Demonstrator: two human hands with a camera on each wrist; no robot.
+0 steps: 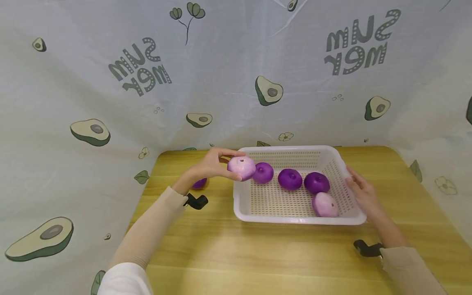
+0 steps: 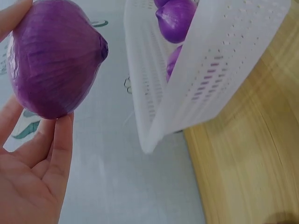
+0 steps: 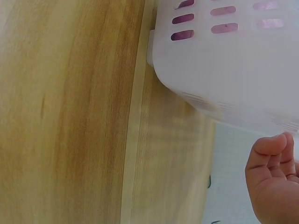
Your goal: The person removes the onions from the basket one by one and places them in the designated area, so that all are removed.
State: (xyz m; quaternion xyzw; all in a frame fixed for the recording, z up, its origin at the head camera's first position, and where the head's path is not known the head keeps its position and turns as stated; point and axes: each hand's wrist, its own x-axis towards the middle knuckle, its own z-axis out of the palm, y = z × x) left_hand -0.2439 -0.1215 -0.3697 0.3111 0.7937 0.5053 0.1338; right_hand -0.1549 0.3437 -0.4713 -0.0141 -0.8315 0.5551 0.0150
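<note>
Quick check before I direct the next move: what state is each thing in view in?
Left hand: gripping the held onion.
Held onion: raised, at the left end of the basket.
Right hand: holding the basket's right rim.
Basket: open-topped, partly filled.
Three purple onions: inside the basket.
Pale onion: inside, near-right corner.
Other onion: outside, partly hidden behind the left wrist.

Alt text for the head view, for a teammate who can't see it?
The left hand holds a pale purple onion at the left end of a white basket, whose right end the right hand holds. Four more onions sit inside, three purple and one pale; another purple item, partly hidden, lies on the wooden table.
</note>
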